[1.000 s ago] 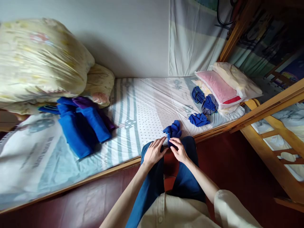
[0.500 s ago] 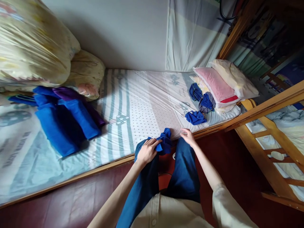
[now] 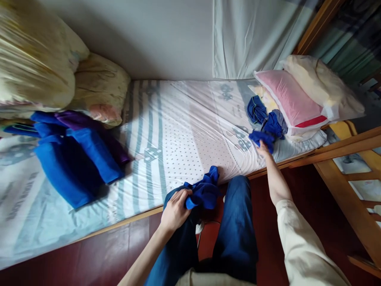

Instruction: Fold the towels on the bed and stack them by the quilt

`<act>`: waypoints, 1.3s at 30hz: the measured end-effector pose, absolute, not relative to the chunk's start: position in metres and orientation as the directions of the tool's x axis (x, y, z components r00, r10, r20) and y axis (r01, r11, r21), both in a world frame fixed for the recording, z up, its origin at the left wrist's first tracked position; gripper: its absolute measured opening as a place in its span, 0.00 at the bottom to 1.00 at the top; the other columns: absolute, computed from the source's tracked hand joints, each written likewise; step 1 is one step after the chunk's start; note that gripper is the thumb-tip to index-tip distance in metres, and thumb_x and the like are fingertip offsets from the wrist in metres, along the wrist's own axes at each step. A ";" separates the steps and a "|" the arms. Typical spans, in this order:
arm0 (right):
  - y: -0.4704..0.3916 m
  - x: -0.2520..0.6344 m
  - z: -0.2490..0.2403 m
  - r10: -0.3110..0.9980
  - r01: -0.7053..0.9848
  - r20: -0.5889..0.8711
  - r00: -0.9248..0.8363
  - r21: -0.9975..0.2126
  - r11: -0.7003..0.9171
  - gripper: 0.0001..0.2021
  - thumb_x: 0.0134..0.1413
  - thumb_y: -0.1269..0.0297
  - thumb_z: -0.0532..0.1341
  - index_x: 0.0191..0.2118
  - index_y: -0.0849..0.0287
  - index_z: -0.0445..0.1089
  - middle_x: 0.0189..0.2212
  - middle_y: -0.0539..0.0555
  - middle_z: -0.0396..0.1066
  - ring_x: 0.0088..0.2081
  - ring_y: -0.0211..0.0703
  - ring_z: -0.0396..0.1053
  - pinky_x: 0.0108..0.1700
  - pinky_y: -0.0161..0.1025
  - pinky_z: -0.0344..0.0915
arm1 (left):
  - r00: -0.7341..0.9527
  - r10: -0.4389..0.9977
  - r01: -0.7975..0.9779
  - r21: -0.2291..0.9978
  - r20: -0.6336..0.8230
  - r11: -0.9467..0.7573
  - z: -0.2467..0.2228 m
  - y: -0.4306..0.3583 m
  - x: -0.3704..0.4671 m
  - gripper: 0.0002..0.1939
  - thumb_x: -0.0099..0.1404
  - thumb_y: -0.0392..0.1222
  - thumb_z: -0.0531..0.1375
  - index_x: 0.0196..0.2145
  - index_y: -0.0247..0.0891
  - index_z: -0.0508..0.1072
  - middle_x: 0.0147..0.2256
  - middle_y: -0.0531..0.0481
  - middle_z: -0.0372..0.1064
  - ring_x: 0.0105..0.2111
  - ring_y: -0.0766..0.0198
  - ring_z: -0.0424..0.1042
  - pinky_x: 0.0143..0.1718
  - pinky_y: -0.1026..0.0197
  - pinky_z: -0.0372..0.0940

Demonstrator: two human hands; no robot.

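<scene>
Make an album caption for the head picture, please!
Left hand holds a crumpled blue cloth; right hand touches another blue piece near the pink pillow.

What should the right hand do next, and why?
Perhaps the right hand should lift the crumpled cloth near the pink pillow toward the lap: it is already touching that cloth, while the left hand holds another blue cloth at the left knee.

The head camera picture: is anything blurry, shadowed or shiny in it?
Head view, left edge: the yellow bundle looks smeared; head view, right: the right hand and blue cloth look slightly soft; head view, top: shadow darkens the wall; head view, bottom left: pale sheen on the floor.
</scene>
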State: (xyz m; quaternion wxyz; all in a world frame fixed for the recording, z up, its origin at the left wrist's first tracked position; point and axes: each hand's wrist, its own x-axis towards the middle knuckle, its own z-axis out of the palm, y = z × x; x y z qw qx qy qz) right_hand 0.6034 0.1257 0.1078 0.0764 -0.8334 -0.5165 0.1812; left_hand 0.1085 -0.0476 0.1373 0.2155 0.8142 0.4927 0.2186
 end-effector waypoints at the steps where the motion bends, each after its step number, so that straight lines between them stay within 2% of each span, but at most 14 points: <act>1: 0.134 0.611 0.109 0.859 0.808 -0.214 0.466 -0.293 -0.511 0.31 0.65 0.71 0.59 0.71 0.71 0.60 0.70 0.77 0.59 0.68 0.61 0.63 0.66 0.48 0.57 | 0.420 0.898 0.711 0.568 0.130 -0.415 0.137 -0.047 0.109 0.11 0.62 0.36 0.55 0.42 0.42 0.72 0.39 0.46 0.75 0.39 0.54 0.75 0.44 0.54 0.71; 3: 0.144 0.620 0.111 0.803 0.766 -0.248 0.541 -0.249 -0.593 0.33 0.66 0.70 0.59 0.74 0.68 0.57 0.74 0.75 0.52 0.72 0.61 0.56 0.68 0.48 0.53 | 0.426 0.897 0.709 0.574 0.114 -0.410 0.138 -0.045 0.114 0.10 0.63 0.37 0.55 0.41 0.42 0.72 0.39 0.46 0.75 0.39 0.53 0.75 0.44 0.53 0.71; 6: 0.139 0.611 0.113 0.856 0.802 -0.272 0.440 -0.309 -0.511 0.29 0.64 0.71 0.61 0.69 0.68 0.65 0.73 0.72 0.55 0.72 0.59 0.56 0.70 0.49 0.52 | 0.442 0.893 0.706 0.583 0.082 -0.403 0.138 -0.042 0.123 0.08 0.63 0.37 0.55 0.40 0.41 0.72 0.38 0.45 0.75 0.40 0.54 0.74 0.45 0.53 0.71; 10: 0.083 0.549 0.120 0.961 0.803 -0.197 0.197 -0.530 -0.273 0.20 0.66 0.71 0.58 0.61 0.63 0.74 0.62 0.63 0.73 0.64 0.49 0.68 0.67 0.43 0.61 | 0.468 0.882 0.701 0.586 0.053 -0.407 0.137 -0.042 0.129 0.07 0.63 0.38 0.55 0.37 0.41 0.73 0.39 0.44 0.75 0.40 0.54 0.74 0.46 0.53 0.71; 13: 0.011 0.474 0.136 0.993 0.564 -0.070 -0.095 -0.826 -0.004 0.18 0.69 0.61 0.60 0.60 0.58 0.74 0.53 0.59 0.78 0.54 0.47 0.75 0.58 0.44 0.71 | 0.485 0.870 0.689 0.574 0.088 -0.442 0.138 -0.043 0.126 0.07 0.67 0.41 0.55 0.35 0.41 0.73 0.39 0.43 0.75 0.41 0.54 0.74 0.46 0.53 0.70; 15: -0.037 0.422 0.149 0.958 0.411 0.055 -0.281 -0.895 0.172 0.21 0.66 0.56 0.65 0.61 0.53 0.74 0.54 0.57 0.77 0.54 0.47 0.75 0.59 0.45 0.72 | 0.521 0.848 0.675 0.561 0.098 -0.479 0.140 -0.043 0.124 0.09 0.69 0.43 0.55 0.34 0.40 0.73 0.38 0.43 0.75 0.39 0.55 0.73 0.45 0.53 0.69; 17: -0.076 0.378 0.159 0.894 0.351 0.155 -0.420 -0.881 0.317 0.21 0.62 0.56 0.69 0.59 0.50 0.75 0.53 0.56 0.77 0.56 0.48 0.73 0.63 0.48 0.70 | 0.578 0.811 0.649 0.550 0.092 -0.526 0.143 -0.045 0.124 0.10 0.71 0.44 0.55 0.34 0.40 0.73 0.36 0.43 0.74 0.37 0.55 0.72 0.43 0.54 0.68; 18: -0.091 0.361 0.163 0.891 0.374 0.173 -0.419 -0.862 0.343 0.19 0.63 0.58 0.70 0.58 0.50 0.76 0.51 0.56 0.77 0.56 0.49 0.72 0.63 0.50 0.69 | 0.614 0.784 0.628 0.547 0.087 -0.553 0.144 -0.046 0.126 0.12 0.72 0.44 0.54 0.34 0.40 0.73 0.35 0.44 0.74 0.37 0.56 0.71 0.43 0.55 0.68; 21: -0.120 0.333 0.170 0.936 0.514 0.178 -0.303 -0.797 0.318 0.09 0.67 0.66 0.65 0.50 0.50 0.78 0.45 0.56 0.77 0.53 0.50 0.72 0.60 0.51 0.70 | 0.726 0.684 0.544 0.542 0.079 -0.640 0.149 -0.053 0.131 0.15 0.75 0.43 0.51 0.33 0.41 0.73 0.33 0.44 0.72 0.37 0.57 0.71 0.44 0.56 0.68; 24: -0.142 0.336 0.177 0.948 0.575 0.191 -0.254 -0.758 0.307 0.07 0.69 0.70 0.61 0.45 0.53 0.76 0.41 0.56 0.77 0.48 0.50 0.73 0.57 0.51 0.69 | 0.768 0.632 0.493 0.533 0.104 -0.688 0.154 -0.068 0.134 0.14 0.73 0.40 0.52 0.32 0.41 0.73 0.35 0.44 0.74 0.39 0.56 0.71 0.45 0.55 0.68; 28: -0.181 0.359 0.199 0.963 0.547 0.168 -0.210 -0.796 0.258 0.07 0.72 0.67 0.56 0.44 0.54 0.71 0.38 0.54 0.77 0.41 0.46 0.75 0.50 0.45 0.72 | 0.700 0.685 0.507 0.535 0.203 -0.676 0.164 -0.096 0.128 0.08 0.66 0.36 0.57 0.31 0.41 0.76 0.44 0.41 0.75 0.48 0.50 0.70 0.51 0.50 0.69; 31: -0.213 0.374 0.222 0.965 0.501 0.156 -0.212 -0.831 0.244 0.07 0.73 0.61 0.56 0.44 0.54 0.70 0.36 0.53 0.77 0.37 0.43 0.75 0.43 0.39 0.72 | 0.684 0.684 0.461 0.576 0.253 -0.675 0.179 -0.125 0.117 0.10 0.66 0.39 0.56 0.29 0.42 0.75 0.44 0.41 0.75 0.49 0.50 0.70 0.52 0.48 0.69; 36: -0.253 0.385 0.261 0.953 0.549 0.186 -0.240 -0.784 0.291 0.10 0.72 0.57 0.59 0.41 0.55 0.73 0.32 0.53 0.79 0.31 0.41 0.75 0.37 0.37 0.70 | 0.791 0.561 0.293 0.653 0.245 -0.698 0.219 -0.174 0.085 0.17 0.73 0.40 0.52 0.26 0.43 0.70 0.28 0.47 0.69 0.32 0.57 0.70 0.38 0.56 0.69; 39: -0.264 0.388 0.282 0.956 0.593 0.150 -0.252 -0.757 0.275 0.12 0.69 0.54 0.63 0.35 0.54 0.73 0.25 0.49 0.76 0.25 0.38 0.71 0.32 0.35 0.66 | 0.757 0.596 0.324 0.638 0.267 -0.698 0.245 -0.194 0.060 0.19 0.75 0.42 0.51 0.25 0.45 0.68 0.22 0.50 0.63 0.23 0.61 0.64 0.28 0.59 0.65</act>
